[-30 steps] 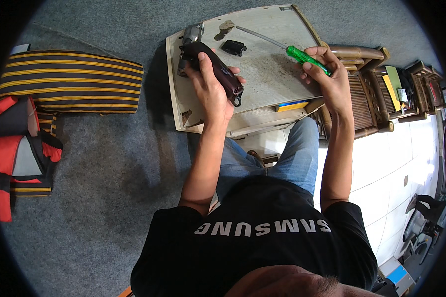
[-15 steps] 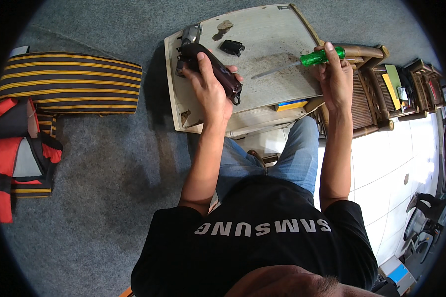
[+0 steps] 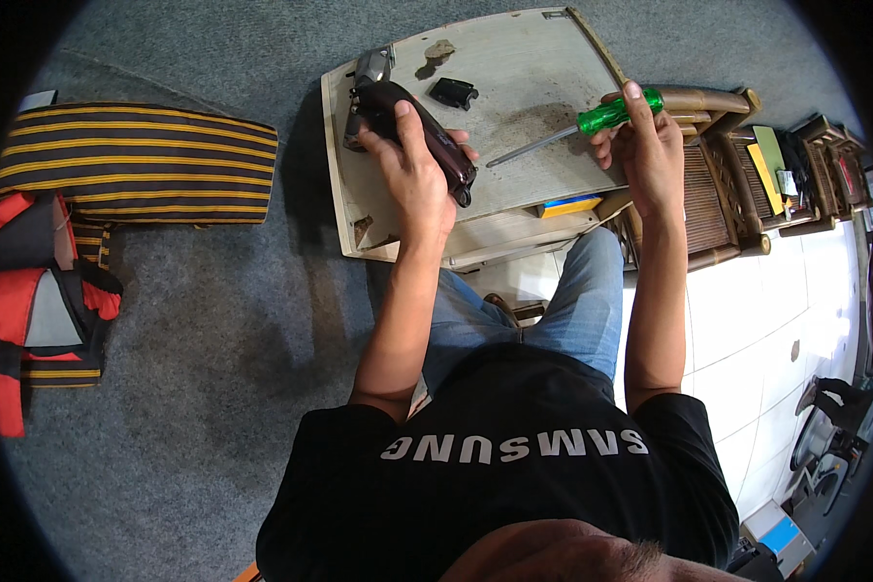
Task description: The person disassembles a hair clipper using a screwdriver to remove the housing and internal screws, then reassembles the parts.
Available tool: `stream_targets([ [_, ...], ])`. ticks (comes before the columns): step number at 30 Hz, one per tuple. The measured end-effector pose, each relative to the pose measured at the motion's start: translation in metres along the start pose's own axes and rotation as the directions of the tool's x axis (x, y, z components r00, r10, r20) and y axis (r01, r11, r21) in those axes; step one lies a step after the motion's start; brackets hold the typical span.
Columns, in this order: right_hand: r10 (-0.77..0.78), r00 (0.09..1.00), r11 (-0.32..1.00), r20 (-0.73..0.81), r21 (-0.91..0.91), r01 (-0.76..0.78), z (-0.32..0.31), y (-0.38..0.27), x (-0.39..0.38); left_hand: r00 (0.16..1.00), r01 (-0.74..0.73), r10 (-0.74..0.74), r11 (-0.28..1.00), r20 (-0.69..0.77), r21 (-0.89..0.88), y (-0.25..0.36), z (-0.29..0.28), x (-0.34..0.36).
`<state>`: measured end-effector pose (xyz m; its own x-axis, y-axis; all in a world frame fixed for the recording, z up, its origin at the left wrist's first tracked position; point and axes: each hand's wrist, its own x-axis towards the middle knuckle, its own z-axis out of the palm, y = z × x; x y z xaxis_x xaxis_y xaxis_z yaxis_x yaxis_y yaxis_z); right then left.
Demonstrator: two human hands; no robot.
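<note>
My left hand (image 3: 420,175) is closed round a dark maroon hair clipper (image 3: 432,131), tilted, with a small hanging loop at its near end. In my right hand (image 3: 652,155) is a screwdriver (image 3: 606,115) with a clear green handle. Its metal shaft points left toward the clipper, and the tip stays apart from it. Just beyond the clipper, a silver-grey part (image 3: 372,66) shows at the table's left corner; whether it joins the clipper I cannot tell. A small black plastic piece (image 3: 454,93) lies on the pale wooden table (image 3: 514,58), to the right of the clipper.
Dark specks and a brown stain (image 3: 436,58) mark the tabletop. A blue and yellow box (image 3: 567,206) sits on the shelf beneath. Bamboo furniture (image 3: 713,194) stands close on the right. At left are a striped cushion (image 3: 136,165) and a red and black bag (image 3: 39,291).
The screwdriver and my right hand have shifted slightly left, with the tip nearer the clipper and a little lower. My left hand has moved slightly, still holding the clipper.
</note>
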<state>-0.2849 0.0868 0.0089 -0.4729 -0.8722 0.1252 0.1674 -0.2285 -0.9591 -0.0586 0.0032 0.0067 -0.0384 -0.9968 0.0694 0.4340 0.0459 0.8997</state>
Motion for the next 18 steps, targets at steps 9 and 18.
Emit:
stream_targets([
  [9,-0.028,0.999,0.997,0.027,-0.073,0.03,0.0029,-0.0005,-0.0026,0.999,-0.025,0.024,0.999,0.029,0.033,0.0,0.0009,-0.0008],
  [18,-0.06,0.998,0.994,0.037,-0.093,0.063,0.0017,0.0032,-0.0021,0.999,-0.008,0.007,0.999,0.036,0.041,0.0007,0.0013,-0.0018],
])
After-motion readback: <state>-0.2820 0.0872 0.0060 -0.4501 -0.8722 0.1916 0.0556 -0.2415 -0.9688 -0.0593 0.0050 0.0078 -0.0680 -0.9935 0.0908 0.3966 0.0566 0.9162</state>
